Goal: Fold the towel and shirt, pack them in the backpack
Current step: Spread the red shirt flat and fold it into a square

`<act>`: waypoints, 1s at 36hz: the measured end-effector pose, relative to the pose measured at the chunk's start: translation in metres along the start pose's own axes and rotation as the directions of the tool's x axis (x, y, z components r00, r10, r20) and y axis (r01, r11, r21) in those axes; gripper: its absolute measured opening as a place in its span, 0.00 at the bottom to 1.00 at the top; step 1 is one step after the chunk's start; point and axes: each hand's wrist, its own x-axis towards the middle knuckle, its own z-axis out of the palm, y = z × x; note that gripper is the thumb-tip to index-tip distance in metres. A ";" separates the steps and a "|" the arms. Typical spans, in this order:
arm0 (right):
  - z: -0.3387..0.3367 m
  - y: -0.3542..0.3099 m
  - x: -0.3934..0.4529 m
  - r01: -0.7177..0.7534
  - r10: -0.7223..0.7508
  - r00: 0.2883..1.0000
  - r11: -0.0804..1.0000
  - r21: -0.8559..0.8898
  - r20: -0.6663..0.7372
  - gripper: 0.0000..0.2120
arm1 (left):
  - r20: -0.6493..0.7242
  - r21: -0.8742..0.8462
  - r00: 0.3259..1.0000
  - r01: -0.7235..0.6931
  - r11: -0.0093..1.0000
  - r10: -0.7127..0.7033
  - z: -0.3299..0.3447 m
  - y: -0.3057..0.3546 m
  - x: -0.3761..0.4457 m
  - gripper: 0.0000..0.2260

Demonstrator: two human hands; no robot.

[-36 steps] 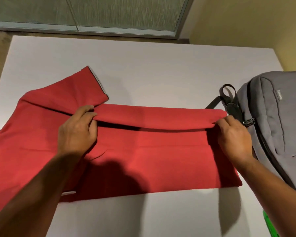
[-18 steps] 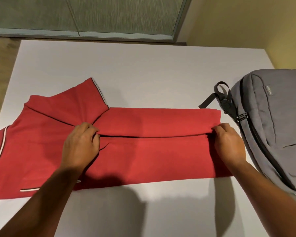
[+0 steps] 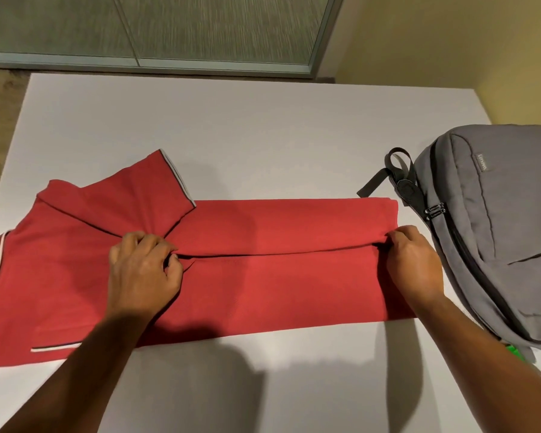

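Drawing the red polo shirt [image 3: 263, 276]'s far edge nearer, left hand [image 3: 144, 270] and right hand [image 3: 414, 264] both pinching the fold beside the closed grey backpack [image 3: 497, 232]; sleeves, towel, packing remaining.

one head-worn wide-angle view looks steeply down, close over the table [image 3: 263, 135].

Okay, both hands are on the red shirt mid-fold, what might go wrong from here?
1. The left hand and right hand pinch only the ends of the folded edge of the red polo shirt; its unsupported middle may sag or crease.
2. The white-trimmed sleeve still sticks out and could bunch.
3. The grey fabric backpack lies close beside the right hand, so the shirt may snag on its black strap.
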 end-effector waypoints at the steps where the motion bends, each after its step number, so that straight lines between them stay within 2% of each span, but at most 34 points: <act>1: -0.001 -0.001 -0.001 -0.006 0.006 1.000 1.000 0.001 -0.011 0.07 | -0.005 0.000 1.000 0.004 1.000 -0.004 0.000 0.000 0.000 0.08; 7: 0.002 -0.001 -0.005 -0.007 0.006 0.999 1.000 -0.015 -0.032 0.05 | -0.008 0.017 1.000 0.013 1.000 -0.012 0.001 0.000 0.002 0.08; 11: 0.007 0.000 -0.005 0.026 -0.032 0.997 0.995 -0.095 -0.065 0.06 | 0.042 0.042 0.999 0.007 0.999 -0.009 0.003 -0.001 0.001 0.10; 14: 0.005 -0.003 -0.002 0.006 -0.024 0.993 0.988 -0.155 -0.117 0.07 | 0.020 0.017 1.000 -0.015 1.000 0.015 0.002 0.001 0.003 0.12; 17: -0.002 -0.015 0.004 -0.015 -0.001 0.983 0.996 -0.088 -0.181 0.10 | -0.058 -0.048 0.997 -0.061 0.997 0.058 0.000 0.010 0.008 0.12; 20: -0.008 -0.044 0.017 0.030 -0.017 0.978 0.998 0.061 -0.207 0.10 | -0.098 -0.132 0.989 -0.126 0.983 0.114 0.008 0.029 0.021 0.11; 24: -0.001 -0.102 0.031 0.169 -0.135 0.981 0.948 0.269 -0.143 0.14 | -0.022 -0.265 0.981 -0.194 0.944 0.195 0.036 0.070 0.046 0.10; 27: 0.006 -0.145 0.030 0.299 -0.299 0.953 0.887 0.351 -0.055 0.23 | 0.092 -0.252 0.965 -0.214 0.944 0.244 0.056 0.101 0.060 0.18; 29: 0.009 -0.165 0.027 0.322 -0.368 0.929 0.861 0.393 0.046 0.26 | 0.193 -0.193 0.951 -0.205 0.959 0.242 0.066 0.115 0.064 0.23; 33: 0.028 -0.162 0.028 0.226 -0.325 0.921 0.895 0.385 0.214 0.30 | 0.388 -0.029 0.908 -0.156 0.987 0.155 0.084 0.112 0.058 0.30; 36: 0.040 -0.132 0.031 0.162 -0.231 0.946 0.945 0.285 0.227 0.33 | 0.384 0.004 0.910 -0.168 0.986 0.154 0.088 0.105 0.052 0.32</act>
